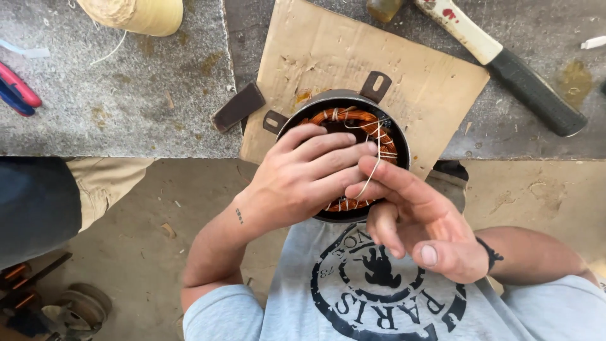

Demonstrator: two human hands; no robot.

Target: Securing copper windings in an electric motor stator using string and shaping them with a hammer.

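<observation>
A round dark metal motor housing with copper wire windings inside sits at the near edge of a workbench on a sheet of cardboard. My left hand lies flat over the housing's opening, fingers spread across the windings. My right hand pinches a thin white string between its fingers; the string runs up into the copper coils and is looped around them.
A hammer with a pale shaft and black grip lies at the back right. A spool of cream thread stands at the back left, with red and blue pliers handles at the left edge. Another person's leg is at left.
</observation>
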